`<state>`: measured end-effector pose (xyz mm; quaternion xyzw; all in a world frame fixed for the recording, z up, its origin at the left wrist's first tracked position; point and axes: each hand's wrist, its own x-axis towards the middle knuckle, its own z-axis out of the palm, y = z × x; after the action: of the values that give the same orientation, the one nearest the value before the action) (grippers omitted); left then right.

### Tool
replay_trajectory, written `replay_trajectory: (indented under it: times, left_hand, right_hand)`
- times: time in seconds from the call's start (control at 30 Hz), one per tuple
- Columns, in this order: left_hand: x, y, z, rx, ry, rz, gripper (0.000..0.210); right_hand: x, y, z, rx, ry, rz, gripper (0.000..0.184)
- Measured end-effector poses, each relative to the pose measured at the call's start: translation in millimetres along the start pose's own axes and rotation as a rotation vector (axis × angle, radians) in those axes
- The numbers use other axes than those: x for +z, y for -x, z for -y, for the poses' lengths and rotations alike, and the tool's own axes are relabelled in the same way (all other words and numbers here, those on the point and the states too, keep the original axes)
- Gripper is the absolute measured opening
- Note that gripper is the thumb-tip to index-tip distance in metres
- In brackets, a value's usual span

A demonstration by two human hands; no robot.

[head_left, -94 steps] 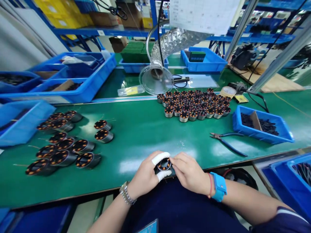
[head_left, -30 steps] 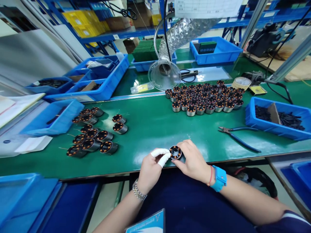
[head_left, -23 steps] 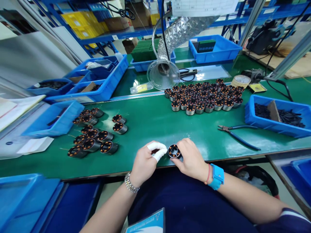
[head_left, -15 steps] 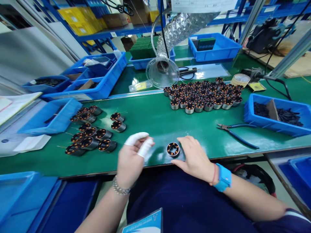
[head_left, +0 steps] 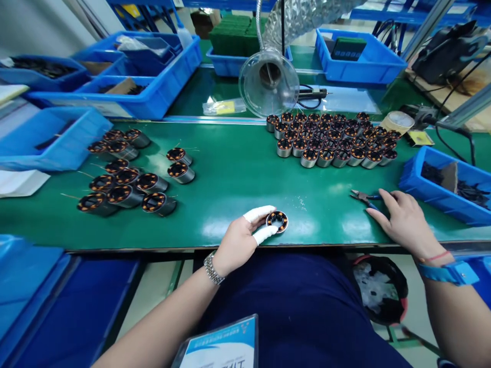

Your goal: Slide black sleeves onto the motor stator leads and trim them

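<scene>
A motor stator (head_left: 282,228), a metal ring with copper windings inside, stands near the table's front edge. My left hand (head_left: 241,237), with white covers on thumb and forefinger, grips it from the left side. On the right, my right hand (head_left: 408,220) is closed around the handles of the cutting pliers (head_left: 360,195), whose jaws point left. Most of the handles are hidden beneath that hand. Several stators with loose wire ends (head_left: 125,194) stand at the left, and a packed group of stators (head_left: 326,148) is at the back right.
A blue bin of black parts (head_left: 433,197) stands beyond my right hand. Behind the stator group are a clear extraction hood (head_left: 253,87) and a roll of tape (head_left: 399,121). Blue bins (head_left: 180,79) line the left back. Small scraps (head_left: 302,203) lie mid-table.
My left hand has moved right and taken hold of the stator. My right hand has left the stator's side and gone right onto the pliers. The view has shifted.
</scene>
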<state>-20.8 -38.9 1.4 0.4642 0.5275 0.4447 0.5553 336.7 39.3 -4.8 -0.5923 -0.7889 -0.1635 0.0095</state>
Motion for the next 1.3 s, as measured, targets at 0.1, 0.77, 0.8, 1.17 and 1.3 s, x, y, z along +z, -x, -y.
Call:
replay_trajectory:
  times: [0.1,0.77,0.8,1.17,1.3]
  left_hand:
    - [-1.6,-3.5,-4.1,0.004,-0.001,0.036,0.046]
    - [19.6,-35.8,-11.0,-0.056,0.249,-0.051,0.012]
    - [19.8,-35.6,-10.8,-0.055,0.252,-0.057,0.012]
    - [21.6,-35.1,-11.2,-0.056,0.29,-0.101,0.013]
    - [21.9,-34.8,-11.3,-0.053,0.284,-0.106,0.013]
  right_hand:
    - [-4.4,-1.6,8.3,-0.009,0.061,0.006,0.051]
    - [-72.6,-20.9,110.6,-0.345,-0.473,-0.029,0.043]
    - [-73.7,-21.5,111.7,-0.346,-0.477,-0.017,0.042]
    - [-78.3,-20.3,116.5,-0.343,-0.512,0.008,0.04]
    - [-77.9,-19.3,116.7,-0.348,-0.507,0.002,0.04]
